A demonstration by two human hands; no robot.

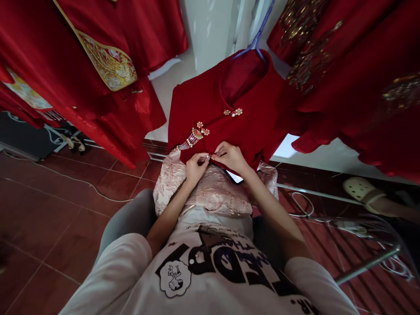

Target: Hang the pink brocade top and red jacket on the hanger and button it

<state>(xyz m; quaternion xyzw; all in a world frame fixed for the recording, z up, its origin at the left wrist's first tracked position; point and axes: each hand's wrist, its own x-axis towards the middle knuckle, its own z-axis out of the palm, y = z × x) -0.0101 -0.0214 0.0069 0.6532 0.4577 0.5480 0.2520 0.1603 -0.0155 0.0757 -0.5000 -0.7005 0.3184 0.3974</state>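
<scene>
A red velvet jacket point(256, 131) hangs in front of me from a purple hanger point(257, 39), its lower part reaching my lap. My left hand point(197, 167) and my right hand point(231, 156) meet at its front, fingertips pinched on a small shiny clasp point(210, 157) on the red cloth. Fingers partly cover this clasp, so its exact shape is unclear. Higher up, a pearl flower clasp point(233, 112) sits below the collar. To the left is a fan-shaped brooch point(197, 133) with beaded tassels. Pink brocade cloth point(213, 192) covers my lap beneath both hands.
Red embroidered garments hang at left point(108, 100) and right point(348, 87). A phone-like bright screen point(235, 176) lies partly under my right forearm. At right are a metal rack point(367, 264) and a foot in a cream clog point(359, 190). A cable point(95, 188) crosses the tiled floor.
</scene>
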